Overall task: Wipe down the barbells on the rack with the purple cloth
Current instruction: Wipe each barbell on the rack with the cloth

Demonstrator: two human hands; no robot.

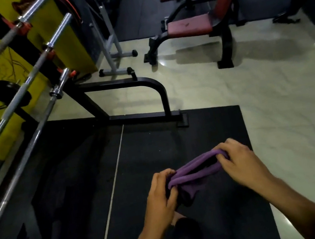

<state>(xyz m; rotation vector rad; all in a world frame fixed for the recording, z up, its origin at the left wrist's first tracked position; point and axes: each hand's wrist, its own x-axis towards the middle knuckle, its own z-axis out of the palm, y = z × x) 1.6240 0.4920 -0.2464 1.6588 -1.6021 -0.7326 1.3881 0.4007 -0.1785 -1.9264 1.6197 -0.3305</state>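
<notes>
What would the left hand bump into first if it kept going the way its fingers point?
The left hand has its fingers curled toward the right, already gripping the purple cloth. Past the cloth, it would probably meet the right hand holding the other end.

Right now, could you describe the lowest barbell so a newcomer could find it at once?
Find the black rack against the yellow wall panels. Several barbells slant across it; the lowest barbell runs nearest the black floor mat. Its shaft is darker than the others.
</notes>
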